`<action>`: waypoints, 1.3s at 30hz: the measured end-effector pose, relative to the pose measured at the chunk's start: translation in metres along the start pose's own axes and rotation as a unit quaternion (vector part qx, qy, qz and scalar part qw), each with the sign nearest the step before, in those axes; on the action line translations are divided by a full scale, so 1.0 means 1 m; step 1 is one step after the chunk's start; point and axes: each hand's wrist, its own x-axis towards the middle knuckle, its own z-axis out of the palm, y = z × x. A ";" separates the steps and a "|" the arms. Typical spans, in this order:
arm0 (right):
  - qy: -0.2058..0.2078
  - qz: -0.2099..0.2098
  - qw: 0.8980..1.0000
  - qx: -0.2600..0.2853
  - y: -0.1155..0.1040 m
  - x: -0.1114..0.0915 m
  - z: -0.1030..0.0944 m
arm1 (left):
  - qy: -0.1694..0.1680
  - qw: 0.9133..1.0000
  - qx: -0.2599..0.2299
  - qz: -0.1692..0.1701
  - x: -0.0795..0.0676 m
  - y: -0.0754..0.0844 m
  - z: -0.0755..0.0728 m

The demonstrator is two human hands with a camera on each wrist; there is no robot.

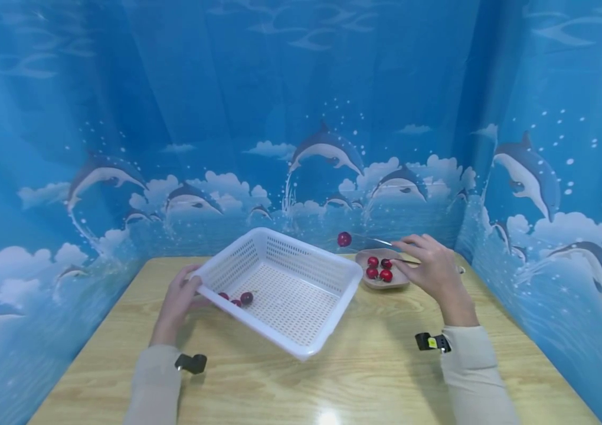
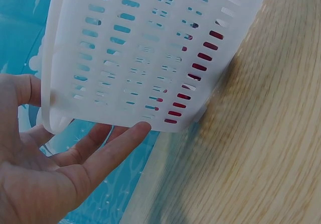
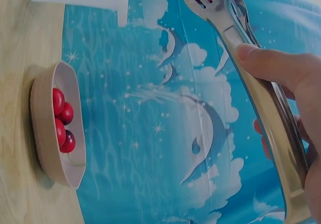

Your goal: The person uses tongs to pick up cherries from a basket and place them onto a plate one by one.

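Right hand (image 1: 429,267) grips a pair of metal tongs (image 3: 268,118), thumb on one arm and fingers curled around the other side; the arms stand narrow, with one cherry (image 1: 344,239) at their tips. That cherry is in the air, well above the tabletop (image 1: 365,378), between the right corner of the white basket (image 1: 290,304) and the dish (image 3: 42,133). Left hand (image 1: 180,295) holds the basket by its left corner, thumb at the rim, fingers spread below. Three cherries (image 1: 246,298) are visible in the basket, gathered by its near-left wall; four cherries (image 1: 372,273) sit in the dish at right. Handling, my judgement: an even, light squeeze suits round, slick fruit — too hard may bruise it or shoot it out, too slack may let it roll off. Tips best held level and moved slowly, any release made low; basket best kept steady, since a steeper tilt could set the loose cherries rolling. Orientation: tongs' long axis lies roughly left to right, tips pointing left, handle end at the right hand. Basket's long axis runs from far left to near right, its mouth upward and tilted — whether its base touches the tabletop, cannot tell.
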 end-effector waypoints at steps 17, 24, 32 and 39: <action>-0.009 0.045 0.998 -0.050 0.024 -0.016 -0.003 | 0.002 1.000 0.015 -0.005 -0.001 0.001 0.001; -0.026 0.073 0.996 -0.050 0.031 -0.025 0.002 | 0.000 1.000 0.015 -0.007 0.000 0.000 0.000; -0.052 0.102 0.992 -0.058 0.042 -0.037 0.010 | 0.003 1.000 0.016 -0.002 -0.001 0.001 0.000; -0.081 0.126 0.986 -0.068 0.047 -0.043 0.010 | 0.001 1.000 0.008 -0.001 -0.001 0.001 0.000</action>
